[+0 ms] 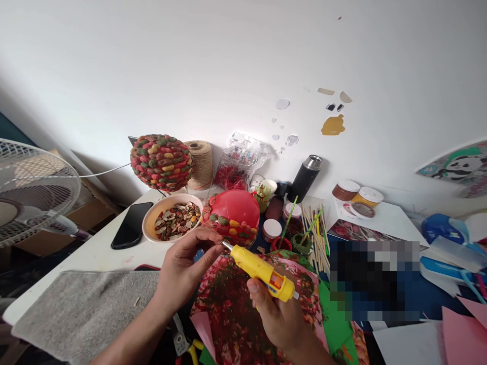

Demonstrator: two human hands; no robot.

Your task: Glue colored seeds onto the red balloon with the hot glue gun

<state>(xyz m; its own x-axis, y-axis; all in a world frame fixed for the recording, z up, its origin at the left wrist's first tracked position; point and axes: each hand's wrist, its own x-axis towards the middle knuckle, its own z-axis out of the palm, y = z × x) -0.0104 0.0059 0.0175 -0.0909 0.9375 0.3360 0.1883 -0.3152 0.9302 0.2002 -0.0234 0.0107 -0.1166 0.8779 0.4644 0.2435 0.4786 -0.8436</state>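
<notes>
My right hand (pixel 276 309) is wrapped round a yellow glue gun (pixel 258 268), its metal tip pointing up and left. At that tip, the thumb and fingers of my left hand (pixel 190 258) are pinched together; the small thing between them is too hidden to name. Just behind them sits a red balloon (pixel 238 207), its lower part and left side covered with painted shells in red, green and yellow. Left of the balloon, a pale bowl (pixel 147 223) holds many painted shell pieces. A paint-stained sheet (pixel 243 319) lies under my hands.
A finished shell-covered ball (pixel 162 163) and a twine spool (pixel 201 165) stand at the back. A phone (pixel 131 225) and a fan (pixel 34 187) are left. Paint jars (pixel 272 229), brushes, sticks and a black flask (pixel 304 178) stand right of the balloon. Pliers (pixel 181 337) lie near the front.
</notes>
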